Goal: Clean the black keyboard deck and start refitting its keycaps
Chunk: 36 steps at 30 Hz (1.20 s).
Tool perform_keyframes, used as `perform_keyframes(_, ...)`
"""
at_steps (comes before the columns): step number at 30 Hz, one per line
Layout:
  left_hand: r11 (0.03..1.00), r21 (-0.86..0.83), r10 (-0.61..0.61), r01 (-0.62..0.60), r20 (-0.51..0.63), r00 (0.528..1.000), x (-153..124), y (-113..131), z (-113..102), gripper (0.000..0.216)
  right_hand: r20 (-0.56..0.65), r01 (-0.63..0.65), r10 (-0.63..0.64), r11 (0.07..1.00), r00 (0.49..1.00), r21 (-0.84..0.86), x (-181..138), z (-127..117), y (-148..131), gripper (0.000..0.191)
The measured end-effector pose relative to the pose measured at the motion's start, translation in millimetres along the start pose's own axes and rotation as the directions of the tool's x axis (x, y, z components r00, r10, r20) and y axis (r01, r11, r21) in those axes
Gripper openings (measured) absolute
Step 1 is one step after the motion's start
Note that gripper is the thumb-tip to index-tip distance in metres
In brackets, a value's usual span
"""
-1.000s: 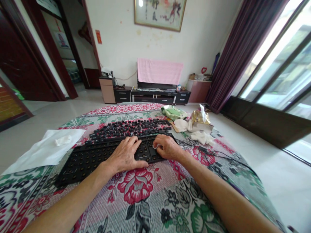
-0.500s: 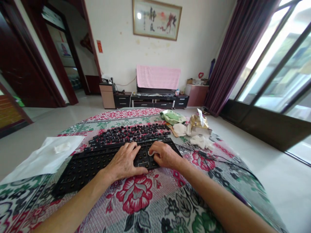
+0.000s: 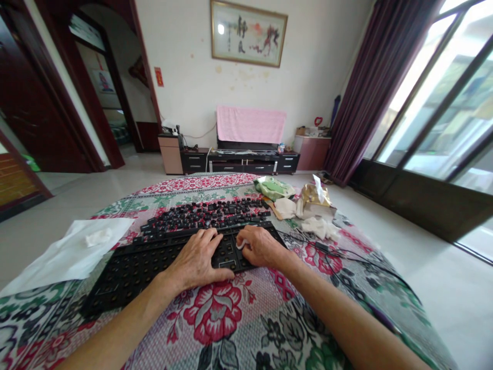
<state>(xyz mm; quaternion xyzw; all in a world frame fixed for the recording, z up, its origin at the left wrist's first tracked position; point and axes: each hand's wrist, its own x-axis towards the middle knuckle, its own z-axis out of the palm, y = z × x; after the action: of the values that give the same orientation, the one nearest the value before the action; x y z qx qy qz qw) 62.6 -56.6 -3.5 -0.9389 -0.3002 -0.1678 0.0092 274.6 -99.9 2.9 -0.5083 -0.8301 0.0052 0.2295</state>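
A black keyboard base with its keycaps taken off lies on a floral cloth. My left hand rests flat on the base with its fingers stretched out. My right hand is closed on a small white wad and presses it against the base beside my left fingers. A heap of loose black keycaps lies just beyond the base.
A white paper sheet with a crumpled tissue lies at the left. A green pack, a gold tissue box and used tissues sit at the right. A black cable runs right.
The view has tilted up a little. My right hand with the white wad has shifted slightly left on the keyboard base; my left hand stays flat in the same spot.
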Motion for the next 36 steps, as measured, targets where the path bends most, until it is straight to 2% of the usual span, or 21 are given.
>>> perform_keyframes(8, 1.0, -0.001, 0.004, -0.004, -0.006, 1.0, 0, 0, 1, 0.086, 0.03, -0.089, 0.091, 0.994, 0.995, -0.066, -5, -14, 5, 0.018)
perform_keyframes(15, 1.0, 0.007, 0.001, -0.001, -0.014, 1.0, 0, 0, 1, 0.086, 0.027, -0.009, 0.01, 0.999, 1.0, -0.035, -6, -11, 5, 0.023)
perform_keyframes(25, 1.0, 0.009, 0.003, -0.003, 0.001, 1.0, 0, -1, 1, 0.087, 0.047, -0.052, 0.053, 0.999, 0.998, -0.007, -9, -17, 9, 0.023)
perform_keyframes(32, 1.0, 0.01, 0.002, -0.001, -0.005, 1.0, 0, 1, 0, 0.087, 0.072, -0.112, 0.115, 0.992, 0.991, -0.055, -8, -20, 17, 0.02)
perform_keyframes(36, 1.0, 0.021, -0.003, 0.003, 0.01, 1.0, 0, 1, 0, 0.09, 0.011, -0.135, 0.135, 0.99, 0.991, -0.045, -9, -23, 20, 0.018)
